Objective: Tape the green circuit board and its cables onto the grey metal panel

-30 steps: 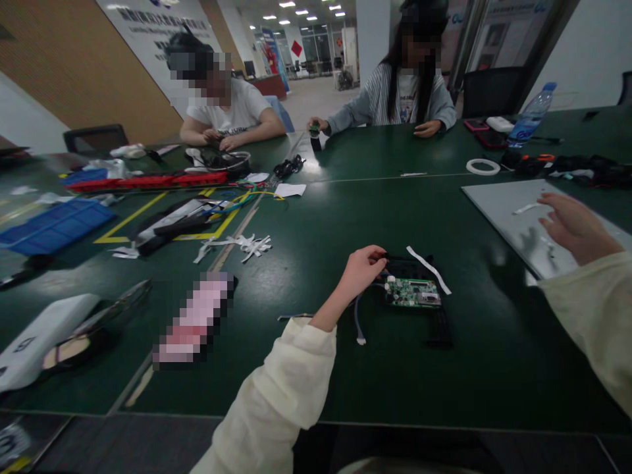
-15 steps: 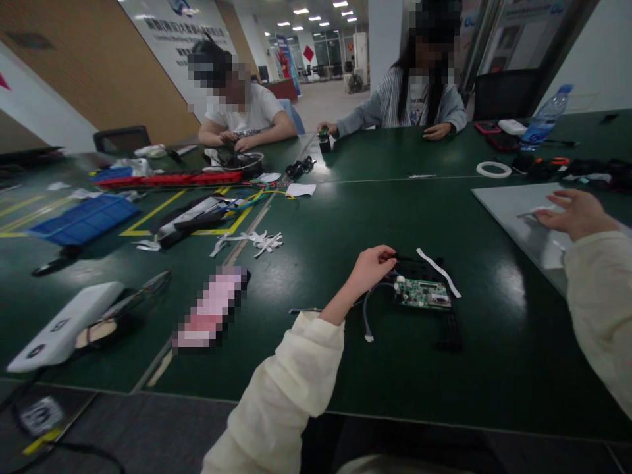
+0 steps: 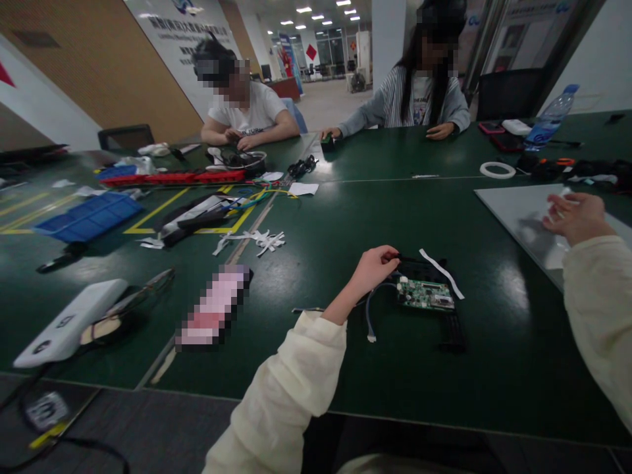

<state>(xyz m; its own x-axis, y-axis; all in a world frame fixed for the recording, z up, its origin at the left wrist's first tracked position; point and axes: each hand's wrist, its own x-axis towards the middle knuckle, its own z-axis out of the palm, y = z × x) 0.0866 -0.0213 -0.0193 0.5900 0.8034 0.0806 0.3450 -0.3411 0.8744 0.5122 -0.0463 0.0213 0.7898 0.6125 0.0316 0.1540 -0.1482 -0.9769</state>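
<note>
My left hand (image 3: 374, 268) rests on the green table, fingers pinched on the edge of a black frame (image 3: 447, 329) that carries a small green circuit board (image 3: 425, 294). A white strip (image 3: 441, 272) lies across the frame's far corner, and a thin grey cable (image 3: 368, 317) loops out beside my wrist. My right hand (image 3: 573, 217) hovers over a grey panel (image 3: 513, 210) at the right, fingers closed on a small white strip (image 3: 557, 201).
Two people sit across the table, hands busy. White tape roll (image 3: 496, 170), water bottle (image 3: 549, 122) and black tools lie far right. Left: blue tray (image 3: 89, 216), red strip (image 3: 172, 178), white tape scraps (image 3: 257, 241), a white device (image 3: 66, 322), a blurred pink object (image 3: 212, 306).
My right hand went from spread above the grey panel to closing on a small white strip and lifting it. My left hand stayed on the black frame. The view shifted slightly left.
</note>
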